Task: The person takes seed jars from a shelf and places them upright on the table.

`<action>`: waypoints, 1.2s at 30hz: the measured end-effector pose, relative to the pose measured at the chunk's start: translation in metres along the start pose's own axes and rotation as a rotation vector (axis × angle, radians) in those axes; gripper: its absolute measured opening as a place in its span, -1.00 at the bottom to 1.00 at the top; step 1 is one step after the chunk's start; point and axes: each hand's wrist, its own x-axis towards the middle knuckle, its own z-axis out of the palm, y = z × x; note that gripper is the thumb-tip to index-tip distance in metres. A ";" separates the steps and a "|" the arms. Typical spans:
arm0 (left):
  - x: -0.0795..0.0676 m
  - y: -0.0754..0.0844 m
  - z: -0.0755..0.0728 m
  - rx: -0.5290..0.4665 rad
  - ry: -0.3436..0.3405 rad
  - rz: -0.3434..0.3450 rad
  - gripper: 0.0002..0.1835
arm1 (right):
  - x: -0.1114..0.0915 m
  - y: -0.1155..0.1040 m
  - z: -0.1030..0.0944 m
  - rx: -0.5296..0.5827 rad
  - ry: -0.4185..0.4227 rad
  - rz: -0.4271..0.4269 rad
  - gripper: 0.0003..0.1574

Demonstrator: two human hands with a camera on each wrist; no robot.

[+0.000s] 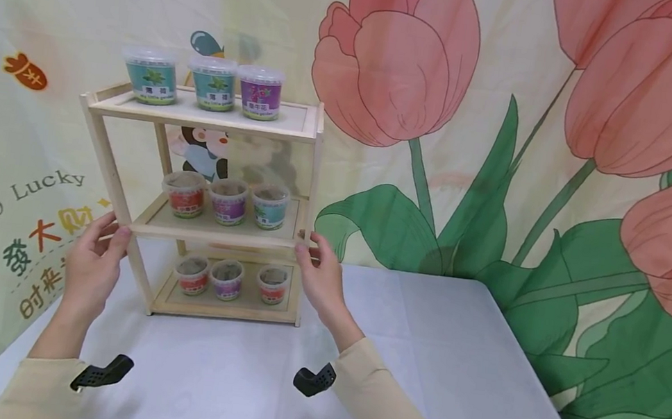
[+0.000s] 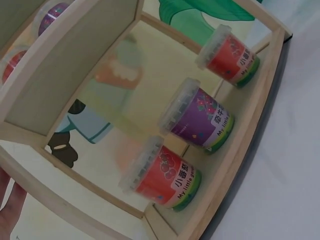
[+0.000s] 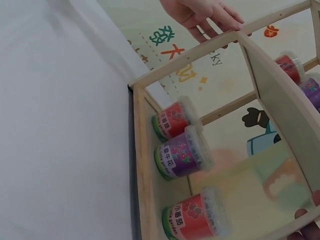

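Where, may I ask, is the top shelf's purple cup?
In the head view, the purple cup stands rightmost on the top shelf, beside a teal cup.

A tulip-printed backdrop [image 1: 483,137] stands behind a white table [image 1: 443,362].

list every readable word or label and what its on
"So Lucky": pale tulip-print cloth backdrop
"發大财": backdrop
"时来": backdrop, rest hidden
"小番茄": lowest red plastic cups
"牵牛花": lowest purple plastic cup
"My little garden": those cups
Other cup labels, printed orange pouch's mark: too small or blurred
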 end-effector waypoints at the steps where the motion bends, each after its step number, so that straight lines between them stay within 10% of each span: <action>1: 0.000 0.000 -0.001 0.000 -0.004 0.000 -0.45 | 0.000 0.000 0.001 -0.003 -0.002 -0.004 -0.37; 15: 0.004 0.004 0.000 -0.094 -0.019 -0.001 -0.41 | 0.004 -0.004 0.002 0.045 0.020 -0.069 -0.62; 24: 0.009 0.008 -0.006 -0.413 -0.103 -0.013 -0.44 | 0.007 -0.004 0.001 0.062 0.023 -0.100 -0.68; 36: 0.009 0.007 -0.006 -0.409 -0.095 0.004 -0.45 | 0.007 -0.003 0.002 0.072 0.040 -0.103 -0.69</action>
